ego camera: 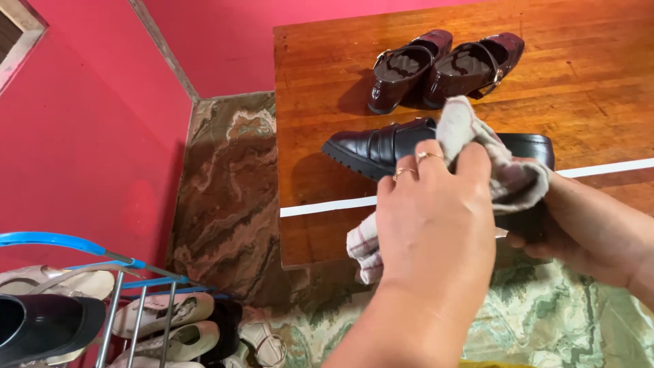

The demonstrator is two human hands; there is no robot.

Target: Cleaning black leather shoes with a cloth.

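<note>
A black, chunky-soled leather shoe [381, 146] is held just above the front part of a glossy, reddish-brown wooden tabletop [579, 82], its toe pointed toward the left edge and its heel toward the right. The heel end is gripped from below by the right hand [579, 228], whose fingers are closed around the sole. A pale grey cloth with faint checked lines [477, 146] is pressed onto the upper of the shoe by the left hand [436, 218]; the cloth is pinched under its curled fingers, two of which carry thin rings, and a loose end hangs below the palm near the front edge of the tabletop. The two hands are set close together, both clamped on the shoe and the cloth.

Toward the back of the tabletop, well apart from the hands, a pair of dark maroon patent strap shoes [443, 65] is placed side by side, touching each other. A white stripe [320, 206] is seen running across the tabletop near its front edge.

The room is bounded by deep pink walls [82, 136]. The floor is covered in brown and green marbled stone [225, 191]. At the lower left, a metal shoe rack with a blue rail [116, 279] is loaded with pale flat shoes and one dark shoe.
</note>
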